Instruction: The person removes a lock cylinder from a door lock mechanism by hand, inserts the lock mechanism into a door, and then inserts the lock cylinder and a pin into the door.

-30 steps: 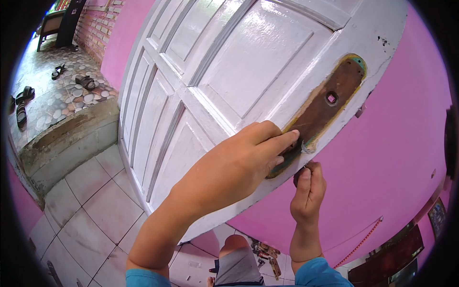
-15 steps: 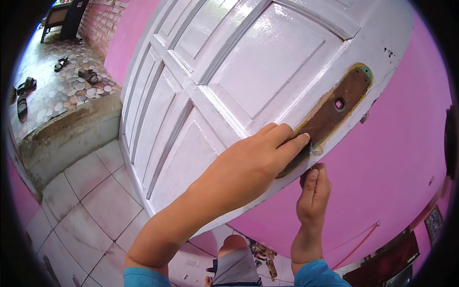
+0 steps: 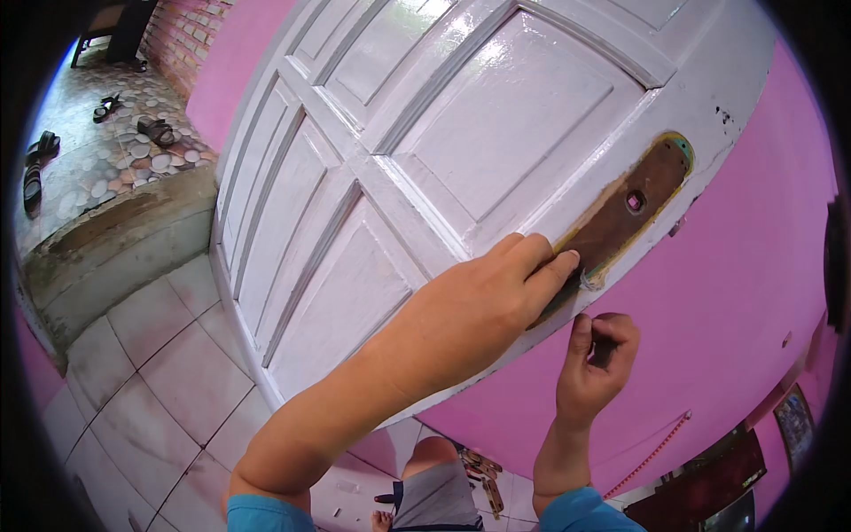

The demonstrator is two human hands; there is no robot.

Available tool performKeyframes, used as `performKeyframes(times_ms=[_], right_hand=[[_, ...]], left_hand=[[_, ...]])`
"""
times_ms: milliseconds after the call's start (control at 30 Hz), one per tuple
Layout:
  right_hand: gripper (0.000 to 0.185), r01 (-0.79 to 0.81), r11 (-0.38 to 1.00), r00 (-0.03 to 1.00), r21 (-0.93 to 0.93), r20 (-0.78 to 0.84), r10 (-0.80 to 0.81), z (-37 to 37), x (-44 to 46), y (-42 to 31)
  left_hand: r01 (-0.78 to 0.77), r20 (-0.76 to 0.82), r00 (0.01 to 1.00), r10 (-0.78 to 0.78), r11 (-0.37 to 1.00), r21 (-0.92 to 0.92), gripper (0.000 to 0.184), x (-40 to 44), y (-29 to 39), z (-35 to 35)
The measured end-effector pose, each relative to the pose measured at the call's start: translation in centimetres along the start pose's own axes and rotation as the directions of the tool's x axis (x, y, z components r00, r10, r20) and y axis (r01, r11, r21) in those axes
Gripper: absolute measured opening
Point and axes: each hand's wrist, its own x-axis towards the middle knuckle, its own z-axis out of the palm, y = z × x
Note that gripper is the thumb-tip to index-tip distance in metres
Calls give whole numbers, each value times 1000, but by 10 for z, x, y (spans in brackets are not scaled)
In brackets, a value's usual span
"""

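A white panelled door (image 3: 505, 115) fills the middle of the view. Near its edge a long brown recess (image 3: 612, 208) with yellow-green borders has a square hole through it. My left hand (image 3: 496, 293) lies over the lower end of this recess, fingers bent and thumb pressed in; a dark part shows below the thumb, but what the fingertips hold is hidden. Just below the door edge, apart from it, my right hand (image 3: 596, 363) is curled, thumb near the bent forefinger. Anything inside it is too dark to make out.
A pink wall (image 3: 709, 328) stands behind the door edge. Floor tiles (image 3: 160, 355) lead to a concrete step (image 3: 124, 239), with sandals (image 3: 158, 131) on the pebbled floor above. Several metal pieces (image 3: 487, 483) lie on the floor near my leg. A red strip (image 3: 651, 452) hangs at lower right.
My right hand has come away from the door edge, slightly down and right, and its fingers have loosened into a rounder curl. My left hand stays at the recess.
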Motion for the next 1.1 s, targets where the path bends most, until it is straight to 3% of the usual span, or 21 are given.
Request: performKeyframes(times_ms=[67, 200, 300, 400, 467, 600, 767, 1100], right_hand=[[17, 85, 992, 994, -98, -56, -90, 1, -5, 2], [15, 34, 997, 999, -68, -38, -36, 1, -9, -1], [16, 49, 997, 992, -51, -113, -55, 4, -6, -5], [15, 26, 995, 996, -96, -78, -34, 1, -3, -6], [15, 103, 983, 994, -151, -22, -107, 0, -3, -1], [16, 62, 997, 991, -52, -119, -68, 11, -11, 9], [17, 166, 984, 967, -62, -188, -175, 20, -12, 14], [15, 116, 993, 979, -5, -171, -115, 16, -9, 10]], left_hand=[[-2, 0, 1000, 2, 1000, -4, 45, 0, -1, 0], [-24, -3, 1000, 24, 1000, -6, 45, 0, -4, 0], [-25, 9, 1000, 25, 1000, -17, 45, 2, -4, -2], [-16, 15, 1000, 16, 1000, -21, 45, 2, -4, -2], [-14, 16, 1000, 15, 1000, -22, 45, 2, -4, -1], [-3, 17, 1000, 3, 1000, -15, 44, 4, -1, -3], [-5, 11, 1000, 5, 1000, -4, 41, 5, 2, 0], [10, 1, 1000, -10, 995, 98, 43, 6, 13, 5]])
